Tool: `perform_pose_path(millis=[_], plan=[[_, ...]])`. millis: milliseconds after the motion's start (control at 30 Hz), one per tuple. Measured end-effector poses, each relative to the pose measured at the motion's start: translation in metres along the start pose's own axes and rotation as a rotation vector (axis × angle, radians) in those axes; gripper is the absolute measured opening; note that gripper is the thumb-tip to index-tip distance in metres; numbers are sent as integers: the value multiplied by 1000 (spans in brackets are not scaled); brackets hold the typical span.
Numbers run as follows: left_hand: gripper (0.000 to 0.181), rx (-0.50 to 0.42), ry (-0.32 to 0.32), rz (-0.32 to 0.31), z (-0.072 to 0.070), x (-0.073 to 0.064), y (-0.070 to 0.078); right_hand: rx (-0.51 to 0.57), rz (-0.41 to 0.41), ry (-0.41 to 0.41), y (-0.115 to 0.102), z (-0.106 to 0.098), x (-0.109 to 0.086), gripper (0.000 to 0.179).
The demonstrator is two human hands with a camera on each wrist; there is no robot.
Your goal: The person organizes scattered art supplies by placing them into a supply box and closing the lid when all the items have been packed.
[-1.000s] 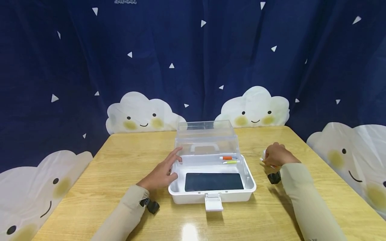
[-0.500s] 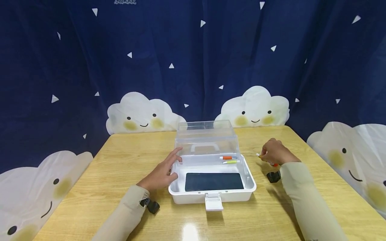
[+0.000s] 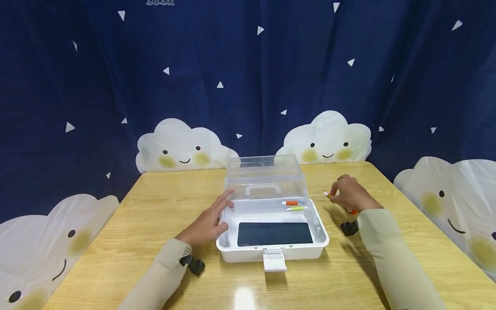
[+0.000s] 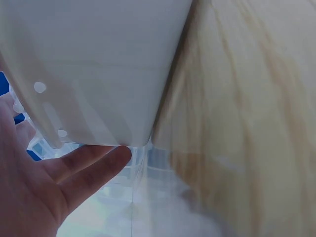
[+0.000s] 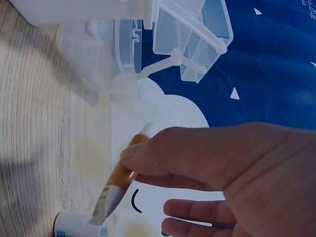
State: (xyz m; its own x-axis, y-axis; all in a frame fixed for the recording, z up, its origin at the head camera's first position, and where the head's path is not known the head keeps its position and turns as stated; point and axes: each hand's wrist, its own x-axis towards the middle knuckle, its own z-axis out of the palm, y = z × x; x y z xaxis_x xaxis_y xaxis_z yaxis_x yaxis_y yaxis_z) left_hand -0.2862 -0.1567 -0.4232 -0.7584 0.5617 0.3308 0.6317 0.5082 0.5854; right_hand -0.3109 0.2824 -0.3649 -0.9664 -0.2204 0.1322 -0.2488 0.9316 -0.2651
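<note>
Orange-and-white stick (image 5: 121,174) pinched between thumb and forefinger of the right hand (image 3: 350,193), over the tabletop (image 3: 170,185) and apart from the right side of the white box (image 3: 242,257). Tilted in the right wrist view, one white end toward a white cylinder (image 5: 74,224) lying near the bottom edge; contact between them impossible to tell. Just below the right hand in the head view, a small red-orange piece (image 3: 352,211), mostly hidden. At the box's left wall, the left hand (image 3: 209,221), thumb and fingers spread wide, resting against the side. Inside the box, a dark flat rectangle (image 3: 274,234) along the front, plus an orange-and-white pen (image 3: 291,203) and a yellow-green pen (image 3: 296,208) toward the back right. Clear lid (image 3: 267,172) raised at the rear; white latch (image 3: 274,261) hanging forward at the front. Beyond, a navy curtain (image 3: 217,51) with white triangles and smiling clouds (image 3: 327,133). On both arms, beige sleeves (image 3: 395,254), with a black device (image 3: 350,228) at each wrist.
</note>
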Motion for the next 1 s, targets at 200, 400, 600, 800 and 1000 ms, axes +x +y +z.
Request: perform_pose_path(millis=[200,400,600,800,1000], plan=[[44,-11,-6,-14,0,0,1,4,-13,36,-3,3,2,7],[43,2,-3,-7,0,-1,2,13,-21,63,-6,2,1,7],[44,-9,1,-1,1,0,0,14,-26,79,-9,0,1,7],[43,-8,-3,-3,0,-1,0,5,-40,110,-15,-2,2,9],[44,-1,-4,-4,-1,-1,0,13,-70,136,-20,-5,2,9]])
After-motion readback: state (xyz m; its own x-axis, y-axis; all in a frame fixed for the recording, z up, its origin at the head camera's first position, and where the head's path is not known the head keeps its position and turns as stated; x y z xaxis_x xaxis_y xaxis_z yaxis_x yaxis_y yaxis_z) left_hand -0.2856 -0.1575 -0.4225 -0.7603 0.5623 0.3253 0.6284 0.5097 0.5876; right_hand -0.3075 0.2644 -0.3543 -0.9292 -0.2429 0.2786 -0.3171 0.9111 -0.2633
